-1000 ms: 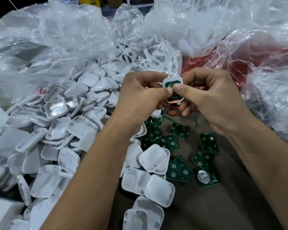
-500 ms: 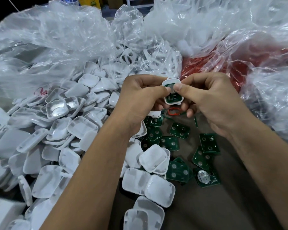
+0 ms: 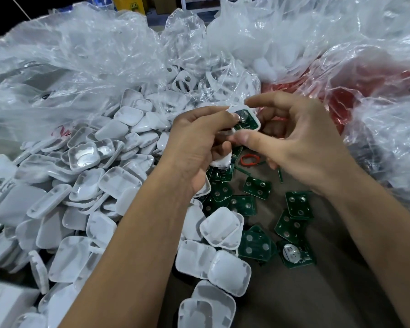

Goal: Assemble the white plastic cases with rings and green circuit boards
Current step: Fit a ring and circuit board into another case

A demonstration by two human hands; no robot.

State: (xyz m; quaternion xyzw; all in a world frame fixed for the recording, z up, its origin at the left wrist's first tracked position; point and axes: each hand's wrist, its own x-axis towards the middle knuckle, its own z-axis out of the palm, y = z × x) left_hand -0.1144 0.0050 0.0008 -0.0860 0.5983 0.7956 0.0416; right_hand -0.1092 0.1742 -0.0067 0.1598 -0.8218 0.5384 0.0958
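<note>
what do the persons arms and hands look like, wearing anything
Both forearms are bare as far as the frame shows: no sleeves, gloves, watch or bracelets. No rings show on the left hand or the right hand. Fingernails are short and unpainted.

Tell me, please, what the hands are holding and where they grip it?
Both hands, left and right, pinch one white case with a green board inside, by its edges.
</note>
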